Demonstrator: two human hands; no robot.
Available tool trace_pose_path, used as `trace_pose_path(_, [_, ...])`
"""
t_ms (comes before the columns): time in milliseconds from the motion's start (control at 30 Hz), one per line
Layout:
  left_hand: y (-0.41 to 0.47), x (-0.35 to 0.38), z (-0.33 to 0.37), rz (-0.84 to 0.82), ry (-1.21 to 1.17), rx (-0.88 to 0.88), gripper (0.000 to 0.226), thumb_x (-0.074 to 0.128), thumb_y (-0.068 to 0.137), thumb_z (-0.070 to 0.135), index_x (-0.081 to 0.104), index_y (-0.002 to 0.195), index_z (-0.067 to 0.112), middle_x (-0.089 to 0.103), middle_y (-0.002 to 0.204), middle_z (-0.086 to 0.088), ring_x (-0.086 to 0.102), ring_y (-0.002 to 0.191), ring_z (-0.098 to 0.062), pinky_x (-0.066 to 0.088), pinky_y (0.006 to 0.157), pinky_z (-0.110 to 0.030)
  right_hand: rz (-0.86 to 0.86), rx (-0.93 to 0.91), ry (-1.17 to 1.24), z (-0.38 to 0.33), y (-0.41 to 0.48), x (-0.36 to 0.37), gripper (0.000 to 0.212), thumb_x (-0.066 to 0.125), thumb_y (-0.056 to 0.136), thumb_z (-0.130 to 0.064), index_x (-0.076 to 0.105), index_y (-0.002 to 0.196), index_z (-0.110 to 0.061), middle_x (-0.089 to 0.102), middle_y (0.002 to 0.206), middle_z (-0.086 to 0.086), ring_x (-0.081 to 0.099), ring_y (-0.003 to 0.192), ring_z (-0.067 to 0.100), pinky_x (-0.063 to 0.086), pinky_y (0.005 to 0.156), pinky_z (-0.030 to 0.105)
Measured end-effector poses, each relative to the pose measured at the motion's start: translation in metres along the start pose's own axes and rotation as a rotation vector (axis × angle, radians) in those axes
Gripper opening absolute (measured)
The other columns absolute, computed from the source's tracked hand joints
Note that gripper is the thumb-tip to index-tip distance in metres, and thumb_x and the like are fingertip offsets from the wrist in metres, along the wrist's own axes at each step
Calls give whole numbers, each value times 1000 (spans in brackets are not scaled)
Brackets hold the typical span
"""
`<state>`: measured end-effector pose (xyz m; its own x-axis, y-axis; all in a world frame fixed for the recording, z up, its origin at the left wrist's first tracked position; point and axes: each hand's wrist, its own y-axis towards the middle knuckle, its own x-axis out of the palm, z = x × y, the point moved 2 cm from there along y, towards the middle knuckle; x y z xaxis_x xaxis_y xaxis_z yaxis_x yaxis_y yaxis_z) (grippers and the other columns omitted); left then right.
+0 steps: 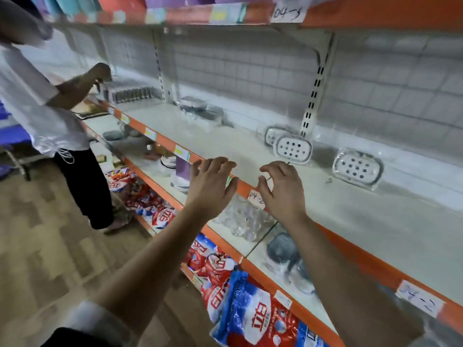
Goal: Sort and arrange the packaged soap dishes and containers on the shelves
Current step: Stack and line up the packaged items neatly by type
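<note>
From the head camera, both hands hover above the orange front edge of the middle shelf [250, 144] and hold nothing. The left hand [211, 182] has its fingers spread and slightly bent. The right hand [281, 190] has its fingers loosely curled, thumb and forefinger close but pinching nothing I can make out. The packaged soap dishes stand propped toward the back of that shelf: a front soap dish [293, 148] overlaps a second soap dish [270, 134] behind it, and a third soap dish [358, 169] stands well apart to the right. A stack of clear containers [200, 111] lies further left. This looks like a reach for the dishes. The wrap looks slippery, so it would be best to take the overlapping pair by the rims, one in each hand, and set them in a row beside the third, faces outward. A handwritten upper tag [288, 13] reads roughly "04-1", and the lower-right tag [419, 296] reads "24-2" or "04-2". The detergent bags [258, 314] below bear "立白". The other labels are too blurred to read.
</note>
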<state>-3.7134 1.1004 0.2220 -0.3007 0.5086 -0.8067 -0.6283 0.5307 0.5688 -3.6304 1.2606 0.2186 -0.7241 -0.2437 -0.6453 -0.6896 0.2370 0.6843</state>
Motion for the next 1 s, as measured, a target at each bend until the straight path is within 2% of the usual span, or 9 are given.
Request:
trace_pose_path(300, [75, 50, -120, -38, -27, -55, 36, 49, 96, 38, 57, 127, 21, 56, 131, -1, 50, 122, -25, 26, 108, -48, -37, -13, -11, -13, 95, 121, 18, 64, 87, -13, 69, 103, -7, 64, 105, 10, 58, 97, 32, 48, 85, 40])
trace_pose_path(700, [183, 105, -303, -74, -125, 115, 33, 58, 93, 32, 62, 122, 19, 61, 124, -2, 55, 115, -28, 28, 105, -49, 49, 169, -132, -49, 193, 269, 17, 63, 83, -11, 69, 98, -6, 64, 101, 11, 59, 93, 34, 50, 85, 39])
trace_pose_path(867, [224, 133, -352, -136, -179, 147, 35, 53, 95, 35, 59, 126, 21, 58, 128, 0, 51, 119, -25, 25, 107, -46, 42, 207, -204, -51, 221, 312, 19, 60, 81, -12, 69, 97, -7, 64, 99, 11, 59, 91, 33, 51, 85, 37])
trace_pose_path(1000, [252, 159, -379, -153, -199, 190, 36, 53, 95, 35, 58, 128, 21, 57, 129, 0, 50, 120, -24, 24, 108, -46, 26, 286, -196, -30, 246, 341, 20, 64, 85, -11, 68, 104, -9, 63, 107, 8, 56, 100, 31, 48, 90, 36])
